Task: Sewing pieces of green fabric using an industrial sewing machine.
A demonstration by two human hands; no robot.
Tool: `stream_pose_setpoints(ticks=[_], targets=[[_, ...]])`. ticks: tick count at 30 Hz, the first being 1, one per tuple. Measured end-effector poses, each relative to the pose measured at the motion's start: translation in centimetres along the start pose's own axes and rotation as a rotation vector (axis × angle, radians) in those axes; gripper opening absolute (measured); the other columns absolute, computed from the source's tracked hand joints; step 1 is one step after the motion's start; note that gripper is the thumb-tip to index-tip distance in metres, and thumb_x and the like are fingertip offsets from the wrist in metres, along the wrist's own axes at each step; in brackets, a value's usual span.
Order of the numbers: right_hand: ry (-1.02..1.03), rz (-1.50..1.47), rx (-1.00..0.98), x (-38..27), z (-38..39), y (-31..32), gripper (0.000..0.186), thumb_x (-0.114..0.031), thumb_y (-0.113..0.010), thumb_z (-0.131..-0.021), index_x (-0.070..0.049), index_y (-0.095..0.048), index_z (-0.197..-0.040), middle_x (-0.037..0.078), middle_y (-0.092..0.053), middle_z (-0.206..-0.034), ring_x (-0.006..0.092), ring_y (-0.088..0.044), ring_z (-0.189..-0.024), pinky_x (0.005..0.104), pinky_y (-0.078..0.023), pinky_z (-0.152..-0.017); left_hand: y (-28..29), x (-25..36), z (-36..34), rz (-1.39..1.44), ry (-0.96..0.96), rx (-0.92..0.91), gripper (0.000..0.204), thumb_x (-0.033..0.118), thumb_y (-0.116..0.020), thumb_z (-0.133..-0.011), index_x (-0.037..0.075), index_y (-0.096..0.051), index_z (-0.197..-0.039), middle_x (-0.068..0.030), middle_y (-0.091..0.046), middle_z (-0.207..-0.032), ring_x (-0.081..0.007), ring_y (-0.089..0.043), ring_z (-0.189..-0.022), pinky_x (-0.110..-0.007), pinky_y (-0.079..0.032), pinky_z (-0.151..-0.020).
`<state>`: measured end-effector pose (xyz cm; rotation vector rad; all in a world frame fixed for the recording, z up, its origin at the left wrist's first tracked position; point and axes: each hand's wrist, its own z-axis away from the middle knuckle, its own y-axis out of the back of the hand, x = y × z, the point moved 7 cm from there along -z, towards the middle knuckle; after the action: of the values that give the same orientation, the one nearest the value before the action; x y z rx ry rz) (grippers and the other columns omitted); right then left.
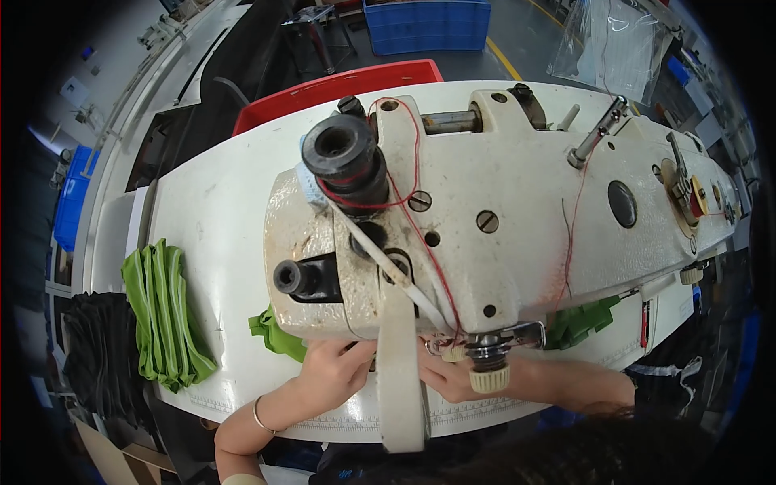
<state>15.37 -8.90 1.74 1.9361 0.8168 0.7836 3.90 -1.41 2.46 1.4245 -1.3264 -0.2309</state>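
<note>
A white sewing machine (525,234) with red thread fills the middle of the view. My left hand (331,372), a bangle on its wrist, is under the machine's near left end, its fingers curled; what they hold is hidden. My right hand (453,380) is right of the pale vertical strap (396,388), with bent fingers partly hidden by the machine's parts. Green fabric (275,331) shows just behind my left hand, and another green piece (578,323) lies above my right forearm.
The white worktable (210,210) bears a stack of folded green fabric (166,315) at left, beside black fabric (97,356). A red bin (267,105) stands behind the table, blue crates (424,32) farther back. An open cardboard box (121,453) is at lower left.
</note>
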Motion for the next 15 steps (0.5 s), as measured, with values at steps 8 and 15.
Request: stream_pose_setpoints(ticks=[8, 15], targets=[[-0.048, -0.039, 0.002, -0.4, 0.3, 0.0, 0.028, -0.016, -0.059, -0.068, 0.000, -0.065, -0.091, 0.004, -0.054, -0.073, 0.0212, -0.059, -0.076, 0.0388, -0.048, -0.085, -2.2, 2.4, 1.5, -0.252, -0.299, -0.100, 0.036, 0.009, -0.058, -0.054, -0.004, -0.064, -0.087, -0.0113, -0.059, -0.093, -0.0224, -0.055, -0.080, -0.031, -0.047, -0.061], [-0.070, -0.144, 0.022, -0.2, 0.3, 0.1, 0.029, -0.016, -0.059, -0.068, 0.000, -0.065, -0.091, 0.005, -0.057, -0.076, 0.0229, -0.060, -0.079, 0.0385, -0.049, -0.085, -1.8, 2.4, 0.7, -0.203, -0.269, -0.087, 0.034, 0.009, -0.060, -0.058, -0.003, -0.065, -0.090, -0.0111, -0.059, -0.100, -0.0216, -0.056, -0.084, -0.030, -0.047, -0.063]])
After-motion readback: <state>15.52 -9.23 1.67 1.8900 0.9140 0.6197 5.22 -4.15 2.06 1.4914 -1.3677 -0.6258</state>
